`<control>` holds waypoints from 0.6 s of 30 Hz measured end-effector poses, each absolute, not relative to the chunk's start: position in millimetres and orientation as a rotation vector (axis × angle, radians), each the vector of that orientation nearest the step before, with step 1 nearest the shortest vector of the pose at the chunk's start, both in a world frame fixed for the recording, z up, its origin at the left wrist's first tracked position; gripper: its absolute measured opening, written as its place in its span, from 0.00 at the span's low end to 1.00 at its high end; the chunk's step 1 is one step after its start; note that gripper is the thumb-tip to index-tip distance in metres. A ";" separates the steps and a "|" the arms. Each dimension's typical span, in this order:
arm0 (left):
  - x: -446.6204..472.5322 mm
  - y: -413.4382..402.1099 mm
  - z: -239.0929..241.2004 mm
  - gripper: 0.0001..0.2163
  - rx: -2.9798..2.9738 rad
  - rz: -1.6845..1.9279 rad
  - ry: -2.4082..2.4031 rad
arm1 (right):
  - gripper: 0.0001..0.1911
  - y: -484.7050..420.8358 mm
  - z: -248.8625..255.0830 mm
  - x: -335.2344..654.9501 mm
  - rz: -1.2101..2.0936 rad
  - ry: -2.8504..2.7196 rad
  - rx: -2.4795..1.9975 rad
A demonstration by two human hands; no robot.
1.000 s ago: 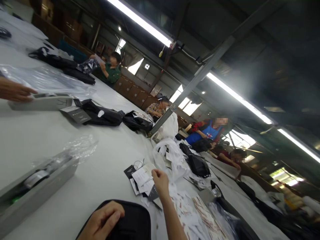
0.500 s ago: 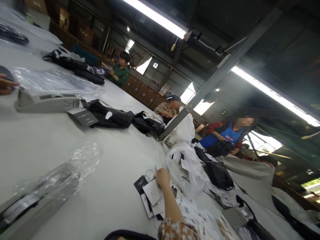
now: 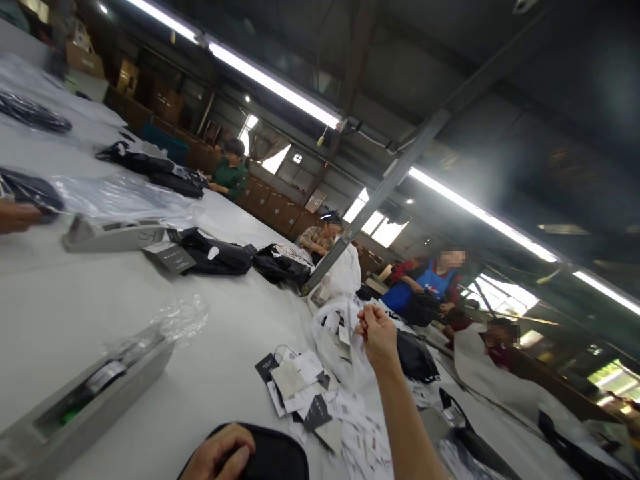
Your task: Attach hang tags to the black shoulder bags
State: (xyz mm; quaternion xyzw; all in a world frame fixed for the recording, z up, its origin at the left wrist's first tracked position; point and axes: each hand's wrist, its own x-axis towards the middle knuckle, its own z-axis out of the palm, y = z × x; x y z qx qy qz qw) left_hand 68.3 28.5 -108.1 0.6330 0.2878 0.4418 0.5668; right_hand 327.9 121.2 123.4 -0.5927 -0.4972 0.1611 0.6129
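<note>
Your left hand (image 3: 223, 455) lay on the black case (image 3: 281, 452), grip unclear; right of it, your right hand (image 3: 379, 337) pressed fingertips together.

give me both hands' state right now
Left hand: fingers curled over the black bag; grip cannot be told.
Right hand: raised, fingers pinched closed; cannot tell if they hold anything.

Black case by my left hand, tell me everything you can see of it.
The black case looks like matte fabric, with a rounded far corner and a darker, raised-looking rim. The bottom of the picture cuts off its near part, and I can't make out any closure. It sits before the white table's bare stretch. The left hand, fingers curled, touches its left part.
</note>
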 end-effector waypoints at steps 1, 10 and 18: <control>66.4 26.7 -107.8 0.13 1.452 1.063 0.698 | 0.22 106.8 131.4 316.8 0.412 -1.160 -1.367; 46.7 13.4 -94.0 0.22 1.118 1.079 0.881 | 0.15 -58.4 148.7 253.3 0.471 -1.405 -1.726; 37.6 -32.8 -49.3 0.26 1.328 0.837 1.028 | 0.12 -159.2 134.3 216.5 0.439 -1.608 -1.902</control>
